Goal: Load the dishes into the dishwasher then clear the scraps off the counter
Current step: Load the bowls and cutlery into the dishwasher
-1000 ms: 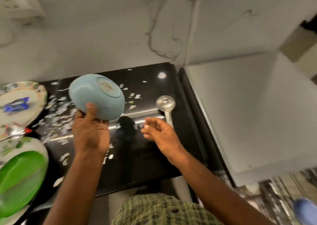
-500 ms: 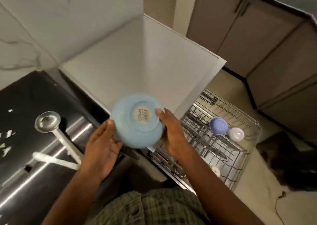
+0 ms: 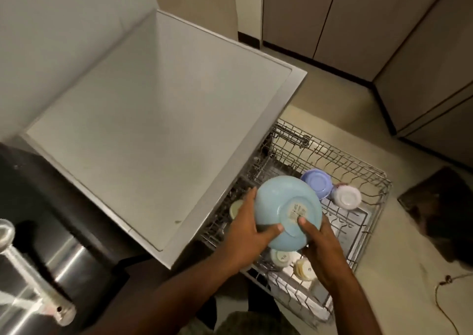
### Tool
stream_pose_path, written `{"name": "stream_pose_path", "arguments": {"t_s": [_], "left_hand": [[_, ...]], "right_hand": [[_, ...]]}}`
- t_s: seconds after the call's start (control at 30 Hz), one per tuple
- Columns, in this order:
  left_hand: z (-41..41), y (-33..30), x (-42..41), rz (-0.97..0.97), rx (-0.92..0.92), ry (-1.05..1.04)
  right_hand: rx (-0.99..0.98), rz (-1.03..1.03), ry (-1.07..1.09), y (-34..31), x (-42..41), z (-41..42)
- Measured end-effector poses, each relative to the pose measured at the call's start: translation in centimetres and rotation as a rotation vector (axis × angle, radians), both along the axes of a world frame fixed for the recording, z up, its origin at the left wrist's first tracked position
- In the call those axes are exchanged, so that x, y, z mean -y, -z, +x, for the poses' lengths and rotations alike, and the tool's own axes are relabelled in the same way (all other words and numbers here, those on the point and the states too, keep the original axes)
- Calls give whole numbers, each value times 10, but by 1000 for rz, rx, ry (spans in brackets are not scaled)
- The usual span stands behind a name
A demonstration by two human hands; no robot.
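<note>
A light blue bowl [image 3: 281, 201] is upside down, its base with a label facing me, held over the pulled-out wire dishwasher rack [image 3: 358, 232]. My left hand [image 3: 245, 232] grips its left rim, thumb across the underside. My right hand [image 3: 320, 247] grips its lower right edge, thumb on the base ring. In the rack sit a lavender bowl [image 3: 318, 182] and a white bowl [image 3: 346, 198], both upside down, and small cream cups [image 3: 280, 258] under the blue bowl.
The white dishwasher top [image 3: 153, 130] stands left of the rack. A black counter [image 3: 38, 194] with a steel ladle [image 3: 30, 270] lies at the far left. Grey cabinets [image 3: 384, 27] line the back. A dark mat [image 3: 440, 214] lies on the floor at right.
I have turned from the counter to the dishwasher. The blue bowl went from my left hand alone to both hands, and has come down over the rack.
</note>
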State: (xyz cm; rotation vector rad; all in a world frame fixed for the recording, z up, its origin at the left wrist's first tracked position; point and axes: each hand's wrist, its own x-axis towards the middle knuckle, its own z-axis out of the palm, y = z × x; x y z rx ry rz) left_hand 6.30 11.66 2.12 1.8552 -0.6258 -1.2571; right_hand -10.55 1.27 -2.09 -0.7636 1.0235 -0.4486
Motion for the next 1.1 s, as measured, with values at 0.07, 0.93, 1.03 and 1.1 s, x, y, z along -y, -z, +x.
{"name": "stream_pose_path", "arguments": {"t_s": [0.07,0.93,1.03,1.1], "left_hand": [[-5,20,26,59,-17,-92],[-1,64,72,334,42,-148],[-2,62,73,327,42,-151],[-2,60,74,316,36,-161]], "right_hand": [[-24,67,46,24,20,-3],[-275,155,323,205,165,132],[-324,139,319,210,164,133],[-355,153,331,211,162,133]]}}
